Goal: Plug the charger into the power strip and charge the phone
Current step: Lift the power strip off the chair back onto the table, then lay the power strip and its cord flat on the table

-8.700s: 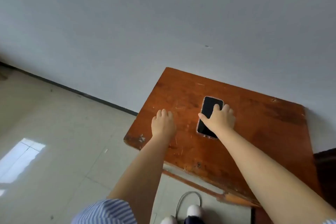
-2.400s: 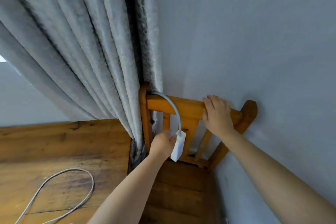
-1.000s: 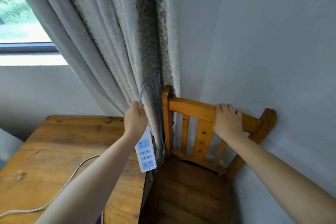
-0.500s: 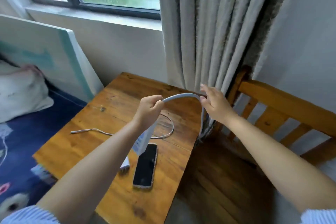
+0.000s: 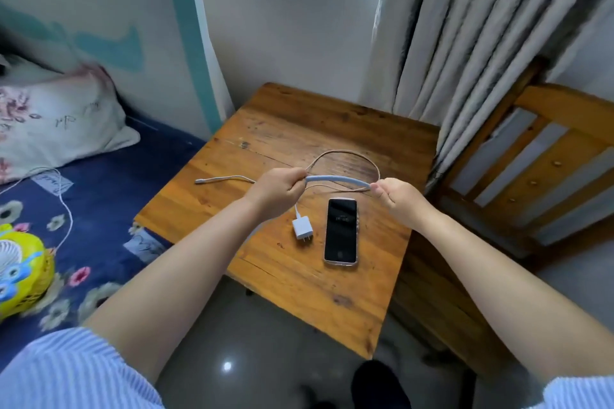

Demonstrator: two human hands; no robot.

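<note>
My left hand (image 5: pixel 277 188) and my right hand (image 5: pixel 397 196) each grip one end of a short arched stretch of the thick pale-blue power strip cord (image 5: pixel 337 180), held above the wooden table (image 5: pixel 289 129). The strip's socket body is hidden. Below the hands, a white charger plug (image 5: pixel 302 229) lies on the table with its prongs toward me. Its thin cable (image 5: pixel 345 156) loops away across the wood, and the free end (image 5: pixel 201 181) lies at the left. A black phone (image 5: pixel 341 231) lies face up just right of the charger.
A wooden chair (image 5: pixel 545 156) stands close on the table's right, with grey curtains (image 5: pixel 458 43) hanging behind both. A bed with a blue floral sheet (image 5: pixel 99 196), a pillow (image 5: pixel 50 123) and a yellow toy fan (image 5: pixel 20 262) is on the left. Grey floor lies below.
My right hand has closed on the power strip cord. Both hands have come lower over the table with the cord between them. The strip's body has gone out of sight.
</note>
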